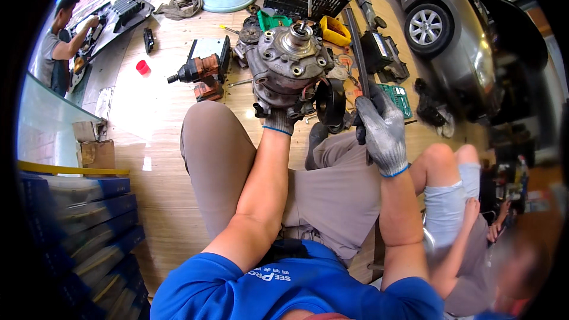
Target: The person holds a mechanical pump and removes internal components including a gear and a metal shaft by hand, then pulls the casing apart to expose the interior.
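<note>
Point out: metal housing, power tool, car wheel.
Metal housing (287, 66): head view, on the middle of its grey body.
Power tool (205, 68): head view, on its orange-and-black body.
Car wheel (427, 28): head view, on the hub where the spokes meet.

The housing (275, 68) at 12 o'clock looks like rough, dull cast metal, though its collar (296, 42) is smooth and kinda shiny. Right glove (384, 133) around 3 is knit cloth. Floor (160, 142) at 9: glossy, wood-look. Car (465, 38) at 2: shiny paint.
</note>
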Available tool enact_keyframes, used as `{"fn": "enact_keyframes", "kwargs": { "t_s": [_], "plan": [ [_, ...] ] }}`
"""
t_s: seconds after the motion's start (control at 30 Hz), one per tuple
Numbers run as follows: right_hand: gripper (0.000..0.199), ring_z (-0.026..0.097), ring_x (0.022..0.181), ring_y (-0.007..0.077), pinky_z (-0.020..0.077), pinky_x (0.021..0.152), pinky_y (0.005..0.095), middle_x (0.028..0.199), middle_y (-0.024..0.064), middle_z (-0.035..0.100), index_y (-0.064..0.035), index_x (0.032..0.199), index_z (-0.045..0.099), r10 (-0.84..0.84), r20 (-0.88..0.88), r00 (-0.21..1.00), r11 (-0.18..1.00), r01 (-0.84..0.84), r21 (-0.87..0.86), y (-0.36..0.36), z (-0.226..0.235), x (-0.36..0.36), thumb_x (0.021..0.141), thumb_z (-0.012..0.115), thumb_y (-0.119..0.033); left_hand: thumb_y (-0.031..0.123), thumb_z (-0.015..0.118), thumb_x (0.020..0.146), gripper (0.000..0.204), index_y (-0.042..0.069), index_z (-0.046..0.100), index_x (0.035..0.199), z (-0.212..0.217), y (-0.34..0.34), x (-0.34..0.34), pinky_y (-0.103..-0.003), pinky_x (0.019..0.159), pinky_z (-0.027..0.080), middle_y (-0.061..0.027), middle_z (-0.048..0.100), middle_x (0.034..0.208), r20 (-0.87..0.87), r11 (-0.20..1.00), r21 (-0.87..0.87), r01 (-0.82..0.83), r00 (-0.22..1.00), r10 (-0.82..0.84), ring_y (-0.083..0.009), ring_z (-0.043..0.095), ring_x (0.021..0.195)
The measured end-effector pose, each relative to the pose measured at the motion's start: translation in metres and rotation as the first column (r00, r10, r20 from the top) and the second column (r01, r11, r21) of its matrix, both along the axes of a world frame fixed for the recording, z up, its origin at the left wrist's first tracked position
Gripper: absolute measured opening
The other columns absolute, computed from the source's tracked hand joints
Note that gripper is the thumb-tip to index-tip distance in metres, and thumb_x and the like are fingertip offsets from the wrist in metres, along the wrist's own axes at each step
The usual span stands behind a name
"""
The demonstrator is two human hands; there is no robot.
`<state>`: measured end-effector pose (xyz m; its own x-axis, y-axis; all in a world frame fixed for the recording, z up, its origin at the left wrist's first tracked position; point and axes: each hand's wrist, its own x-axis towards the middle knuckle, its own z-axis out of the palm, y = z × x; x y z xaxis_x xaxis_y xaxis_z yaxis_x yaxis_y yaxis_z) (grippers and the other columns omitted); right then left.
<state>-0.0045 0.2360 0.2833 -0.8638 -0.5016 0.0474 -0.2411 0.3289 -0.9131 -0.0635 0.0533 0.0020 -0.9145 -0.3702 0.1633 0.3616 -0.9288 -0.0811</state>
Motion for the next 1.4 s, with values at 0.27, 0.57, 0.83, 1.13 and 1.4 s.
{"fn": "enact_keyframes", "kwargs": {
  "t_s": [0.27, 0.57, 0.83, 1.13, 1.4],
  "plan": [
    [0.036, 0.048, 0.049, 0.0045, 0.0375, 0.044, 0.0208, 0.070, -0.0005, 0.057, -0.0010, 0.133, 0.060, -0.028, 0.170, 0.985, 0.996, 0.043, -0.083, -0.004, -0.013, 0.004, 0.101, 0.063, -0.019, 0.042, 0.040, 0.108, 0.048, 0.007, 0.050, 0.140, -0.007, -0.004, -0.001, -0.043, 0.104, 0.052, -0.0138, 0.059, 0.133, 0.019, 1.000, 0.016, -0.025, 1.000, 0.025, -0.0295, 0.061, 0.118],
    [0.023, 0.048, 0.046, 0.0061, 0.0377, 0.041, 0.0220, 0.067, -0.0008, 0.057, -0.0025, 0.119, 0.064, -0.051, 0.231, 0.972, 0.982, 0.091, -0.165, 0.001, -0.045, -0.004, 0.102, 0.062, -0.017, 0.043, 0.038, 0.109, 0.054, 0.009, 0.042, 0.151, -0.032, 0.008, -0.015, -0.046, 0.102, 0.054, -0.0141, 0.054, 0.147, -0.075, 0.984, 0.119, 0.133, 0.989, -0.124, -0.0326, 0.057, 0.127],
    [0.025, 0.048, 0.046, 0.0066, 0.0379, 0.042, 0.0224, 0.066, -0.0009, 0.057, -0.0015, 0.121, 0.064, -0.062, 0.281, 0.958, 0.981, 0.110, -0.157, -0.003, -0.047, 0.000, 0.102, 0.061, -0.017, 0.043, 0.034, 0.110, 0.059, 0.009, 0.031, 0.158, -0.046, -0.002, -0.007, -0.049, 0.114, 0.046, -0.0150, 0.036, 0.161, -0.146, 0.998, 0.054, 0.037, 0.989, -0.028, -0.0370, 0.044, 0.140],
    [0.026, 0.049, 0.048, 0.0063, 0.0384, 0.043, 0.0224, 0.069, -0.0005, 0.057, -0.0012, 0.123, 0.065, -0.051, 0.300, 0.953, 0.978, 0.108, -0.178, -0.009, -0.032, 0.012, 0.101, 0.061, -0.015, 0.043, 0.043, 0.106, 0.048, 0.014, 0.045, 0.143, -0.024, -0.012, 0.006, -0.043, 0.107, 0.048, -0.0103, 0.055, 0.138, 0.036, 0.986, -0.140, -0.087, 0.995, 0.092, -0.0280, 0.055, 0.124],
    [0.054, 0.068, 0.105, 0.0195, 0.0534, 0.091, 0.0329, 0.127, 0.0172, 0.068, -0.0002, 0.149, 0.048, 0.093, -0.200, 0.975, 0.994, -0.081, 0.068, -0.003, 0.013, 0.018, 0.098, 0.062, -0.008, 0.039, 0.044, 0.109, 0.055, 0.009, 0.035, 0.154, 0.009, -0.012, 0.022, -0.043, 0.094, 0.057, -0.0123, 0.052, 0.146, -0.023, 0.887, -0.387, -0.253, 0.964, 0.265, -0.0286, 0.060, 0.119]
  ]
}}
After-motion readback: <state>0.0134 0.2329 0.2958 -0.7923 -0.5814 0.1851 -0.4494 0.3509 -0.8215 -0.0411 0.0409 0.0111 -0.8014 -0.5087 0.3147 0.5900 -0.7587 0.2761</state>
